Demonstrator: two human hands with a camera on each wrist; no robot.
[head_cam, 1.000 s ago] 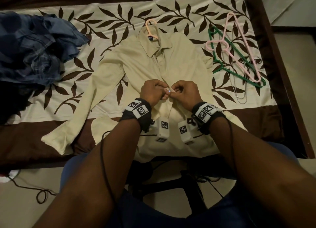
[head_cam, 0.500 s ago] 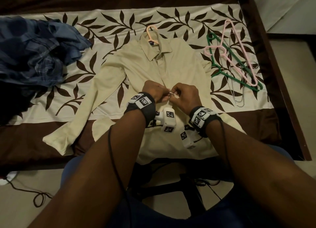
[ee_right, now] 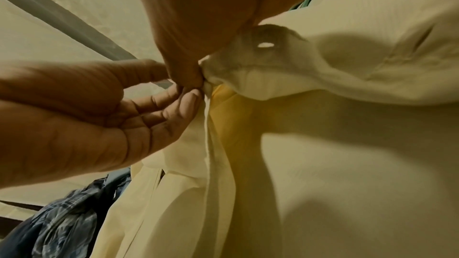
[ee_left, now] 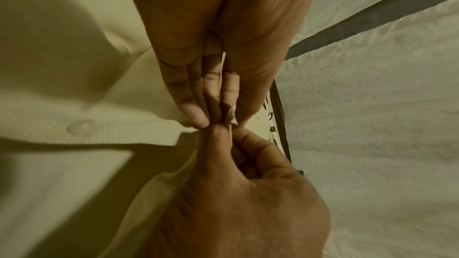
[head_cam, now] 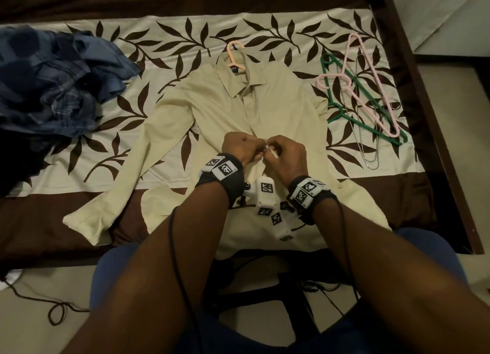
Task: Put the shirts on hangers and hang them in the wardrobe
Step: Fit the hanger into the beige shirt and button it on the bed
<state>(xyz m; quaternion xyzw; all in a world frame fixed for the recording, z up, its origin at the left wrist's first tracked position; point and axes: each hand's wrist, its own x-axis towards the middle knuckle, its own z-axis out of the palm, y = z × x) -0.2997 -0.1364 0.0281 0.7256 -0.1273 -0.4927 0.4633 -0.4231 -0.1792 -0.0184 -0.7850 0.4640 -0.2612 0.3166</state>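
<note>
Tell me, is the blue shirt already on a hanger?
No, the blue shirt lies crumpled in a heap on the bed, with no hanger showing in it.

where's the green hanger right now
In the head view the green hanger lies on the bedspread at the right, just beyond the cream shirt, under a pink hanger and near the bed's dark frame.
</note>
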